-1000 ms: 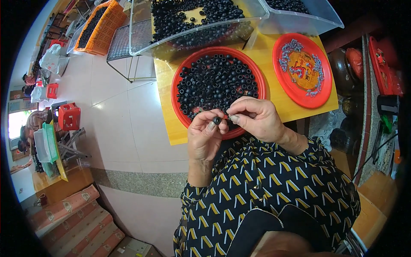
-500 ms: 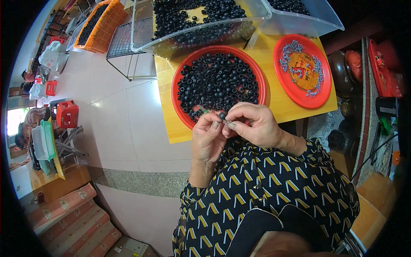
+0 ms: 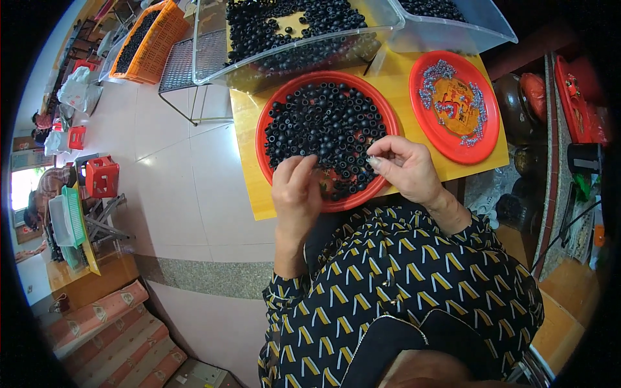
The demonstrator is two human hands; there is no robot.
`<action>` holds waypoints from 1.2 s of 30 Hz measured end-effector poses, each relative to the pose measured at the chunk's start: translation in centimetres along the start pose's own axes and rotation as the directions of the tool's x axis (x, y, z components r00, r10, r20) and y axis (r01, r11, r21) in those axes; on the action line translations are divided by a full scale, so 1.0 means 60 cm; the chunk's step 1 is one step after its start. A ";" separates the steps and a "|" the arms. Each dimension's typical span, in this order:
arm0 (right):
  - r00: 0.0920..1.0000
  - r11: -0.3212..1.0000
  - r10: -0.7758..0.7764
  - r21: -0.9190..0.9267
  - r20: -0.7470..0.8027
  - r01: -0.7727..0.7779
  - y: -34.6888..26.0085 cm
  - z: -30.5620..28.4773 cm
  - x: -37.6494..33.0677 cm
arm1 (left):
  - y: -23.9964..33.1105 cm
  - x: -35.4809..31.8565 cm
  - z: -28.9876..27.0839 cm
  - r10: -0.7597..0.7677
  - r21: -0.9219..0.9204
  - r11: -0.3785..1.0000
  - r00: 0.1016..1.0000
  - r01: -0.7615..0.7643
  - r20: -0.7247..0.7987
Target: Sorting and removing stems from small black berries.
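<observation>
A round red tray (image 3: pixel 392 126) on the table holds many small black ring-shaped and round pieces (image 3: pixel 323 123). At its near left rim, my left hand (image 3: pixel 296 191) reaches down with bent fingers, the tips among the black pieces. Whatever those fingertips pinch is hidden. My right hand (image 3: pixel 409 171) hovers over the tray's right rim, thumb and forefinger pressed together. A tiny pale bit seems to show between them, too small to name. To the right, a red oval tray (image 3: pixel 453 154) carries small silvery-grey pieces (image 3: pixel 475 107) scattered around its yellow-patterned middle.
Two clear plastic bins (image 3: pixel 304 48) with more black pieces stand on the yellow table (image 3: pixel 249 174) behind the trays. Left of the table is a metal-mesh stand (image 3: pixel 178 61), beside an orange crate (image 3: pixel 152 42). A red stool (image 3: pixel 102 176) and a person in the background are farther left.
My hands were together at the near rim with a black ball between their fingertips. Now they are apart, the left down at the black pieces, the right off to the right; the ball is out of sight.
</observation>
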State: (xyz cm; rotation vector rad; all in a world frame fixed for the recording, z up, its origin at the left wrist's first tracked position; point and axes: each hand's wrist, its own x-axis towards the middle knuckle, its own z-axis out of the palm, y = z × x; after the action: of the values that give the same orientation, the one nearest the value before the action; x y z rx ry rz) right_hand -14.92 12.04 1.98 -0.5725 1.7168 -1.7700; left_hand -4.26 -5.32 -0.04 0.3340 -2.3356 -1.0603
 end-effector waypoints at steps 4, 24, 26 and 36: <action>0.997 0.998 0.039 -0.055 0.068 -0.035 0.000 0.004 -0.005 | -0.006 0.024 0.029 0.196 0.184 0.961 0.977 -0.208 0.084; 0.881 0.847 -0.458 -0.243 0.117 0.473 -0.020 0.046 0.008 | 0.031 -0.033 0.015 -0.276 -0.809 -0.396 0.784 0.434 0.556; 0.889 0.850 -0.443 -0.264 0.110 0.456 -0.023 0.053 0.004 | 0.033 -0.037 0.015 -0.293 -0.815 -0.374 0.777 0.443 0.557; 0.813 0.725 -0.559 -0.379 0.164 0.575 -0.012 0.062 0.002 | 0.048 -0.046 0.014 -0.332 -0.851 -0.268 0.786 0.451 0.521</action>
State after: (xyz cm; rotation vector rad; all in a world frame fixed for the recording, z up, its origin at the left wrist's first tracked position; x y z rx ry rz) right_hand -12.55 9.22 2.95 -1.4491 2.0476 -1.7461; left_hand -2.48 -1.73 0.63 0.4200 -0.6182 -2.8605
